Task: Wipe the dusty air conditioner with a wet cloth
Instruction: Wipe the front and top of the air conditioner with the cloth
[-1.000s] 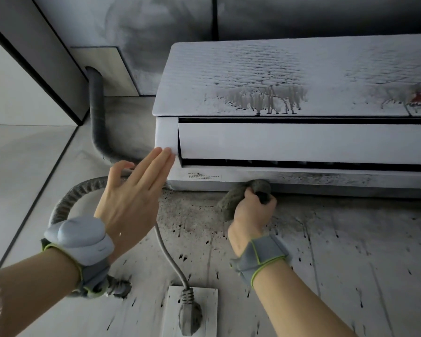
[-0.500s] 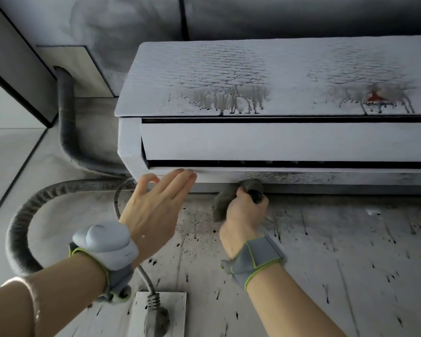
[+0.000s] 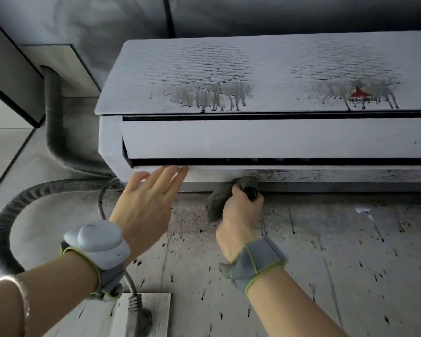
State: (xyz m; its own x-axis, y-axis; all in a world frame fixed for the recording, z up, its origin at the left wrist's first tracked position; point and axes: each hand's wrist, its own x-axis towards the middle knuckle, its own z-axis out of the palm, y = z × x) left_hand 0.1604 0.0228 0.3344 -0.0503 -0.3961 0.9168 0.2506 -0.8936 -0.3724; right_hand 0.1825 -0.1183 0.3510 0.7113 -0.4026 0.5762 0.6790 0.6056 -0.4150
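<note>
A white wall-mounted air conditioner (image 3: 265,139) fills the upper half of the head view, its top panel streaked with grey dust and drip marks. My right hand (image 3: 238,212) is closed on a crumpled grey cloth (image 3: 219,198) and presses it against the dirty underside edge of the unit. My left hand (image 3: 146,203) is flat with fingers together, its fingertips touching the lower lip near the unit's left end. Both wrists wear grey bands.
A grey ribbed hose (image 3: 54,122) curves down from the wall left of the unit. A power cable (image 3: 102,205) runs to a plug in a white socket (image 3: 144,314) below my left wrist. The wall (image 3: 338,251) under the unit is spattered with dark drips.
My left hand has moved from the unit's left corner to rest on its lower lip. My right hand with the cloth stays at the underside edge. The view shifted.
</note>
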